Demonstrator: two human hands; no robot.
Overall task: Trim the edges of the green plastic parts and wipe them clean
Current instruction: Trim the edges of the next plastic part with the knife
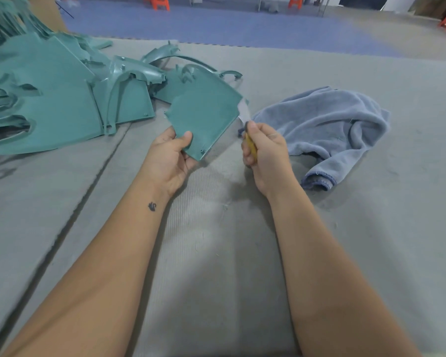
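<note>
Part in hand: a flat, fan-shaped green plastic part (204, 114) is being held up just above the grey surface (216, 266), its broad face tilting toward the person.
Left hand: the left hand (173, 161) is gripping the part's near corner, thumb pressing on top, the fingers curling underneath.
Right hand: the right hand (264, 153) is clenching a yellow-handled knife (251, 148); its fingers are wrapped tight around the handle, and the pale, blurred blade is lying against the part's right edge.
Cloth: a blue-grey towel (330, 130) is lying crumpled just beside the right hand.
Pile: more green parts (49, 99) are lying heaped on the far left.
Background: orange stools (160, 2) are standing on the blue floor.
</note>
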